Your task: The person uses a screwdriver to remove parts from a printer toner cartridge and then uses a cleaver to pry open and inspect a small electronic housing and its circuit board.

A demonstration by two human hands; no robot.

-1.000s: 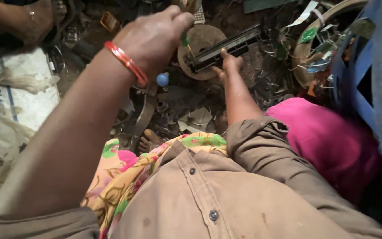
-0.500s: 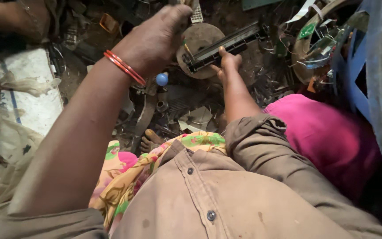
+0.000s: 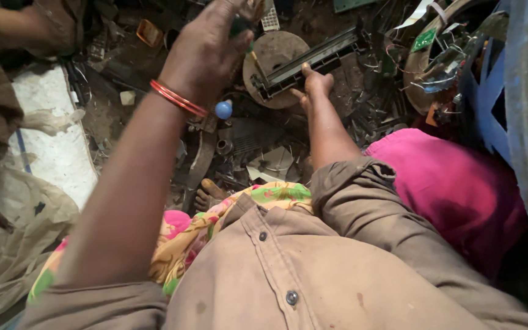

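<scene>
Left hand: raised over the scrap-strewn ground, fingers curled tight around a screwdriver with a dark green handle; shaft angled down toward the near-left end of the long black part. Two red bangles on the left wrist.

Right hand: resting on the near edge of the long black part, fingers narrow and pressed against it, pinning it down; whether they wrap under it cannot be told.

Long black part: a slim black bar with a metal strip, lying tilted across the round brown disc, left end nearer, right end pointing to the far right. Disc flat on the ground, near the upper middle of the view.

Small blue ball: on the ground just beside the left wrist, apart from the disc.

Far right: blue plastic crate, with a round bin of tangled wires and green circuit boards just beside it. Left edge: white sack on the ground. Upper left corner: another person's arm, well apart from both hands.

Near edge of the view: tan buttoned shirt, pink cloth over the right knee, bare toes between the scraps.
</scene>
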